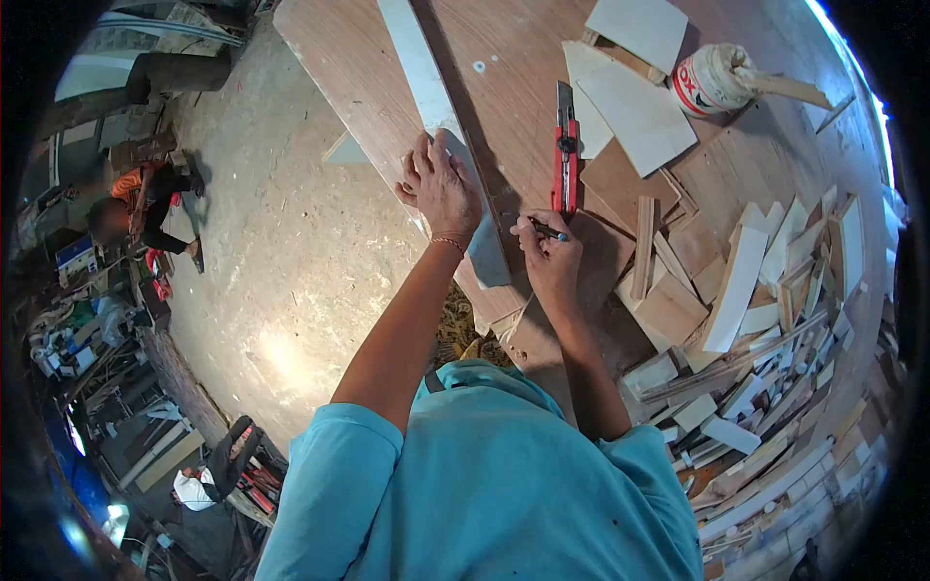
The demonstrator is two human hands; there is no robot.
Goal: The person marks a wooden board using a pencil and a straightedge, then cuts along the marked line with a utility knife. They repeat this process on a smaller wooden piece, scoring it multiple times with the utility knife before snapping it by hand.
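A long white strip of board [417, 63] runs lengthwise over the brown wooden tabletop [339, 48]. My left hand [446, 189] presses on the strip from above, fingers spread, some of them reaching past its left edge. To the right of the strip's near end, my right hand [554, 266] pinches a dark pen [544, 229] with a blue end. The pen's other end points toward the strip's right edge. Just beyond my right hand lies a red utility knife [566, 160] with its dark blade out, pointing away from me.
White board offcuts [635, 116] lie to the right of the knife, near a white glue tub [712, 79] with a stick in it. A large heap of wood scraps [765, 339] fills the right side. At left, one person [140, 203] sits and another [208, 479] is lower down.
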